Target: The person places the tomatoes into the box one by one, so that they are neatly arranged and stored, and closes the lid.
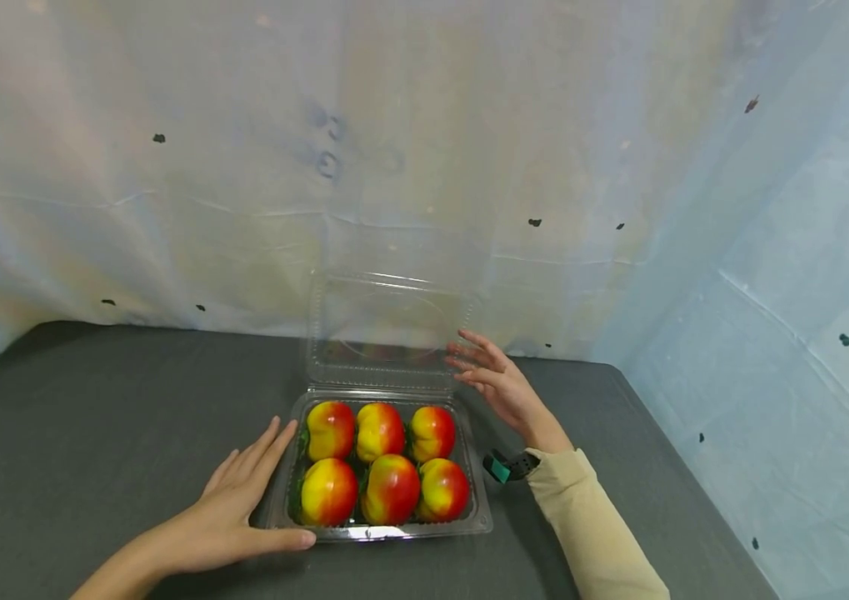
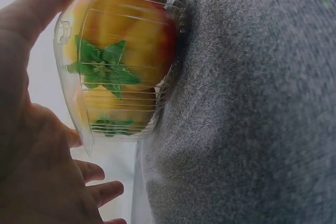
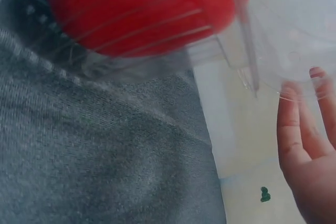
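A clear plastic clamshell box [image 1: 475, 521] sits on the table with its lid [image 1: 387, 329] raised at the back. Glossy red-and-yellow fruits [image 1: 392, 489] fill it in two rows; the left wrist view shows green star-shaped leaves [image 2: 107, 64] on them through the ribbed wall. My left hand [image 1: 232, 512] rests against the box's left side, fingers straight, thumb on the front left corner. At the lid's right edge is my right hand [image 1: 502, 387], with loosely extended fingers; in the right wrist view the fingertips [image 3: 289, 90] appear behind the clear plastic, touching or very near it.
A dark grey cloth covers the table [image 1: 139, 417]. Pale plastic sheeting [image 1: 424, 150] with small dark marks hangs behind it and along the right side [image 1: 791, 375]. A dark band with a green patch [image 1: 506, 467] is on my right wrist, below a beige sleeve [image 1: 589, 525].
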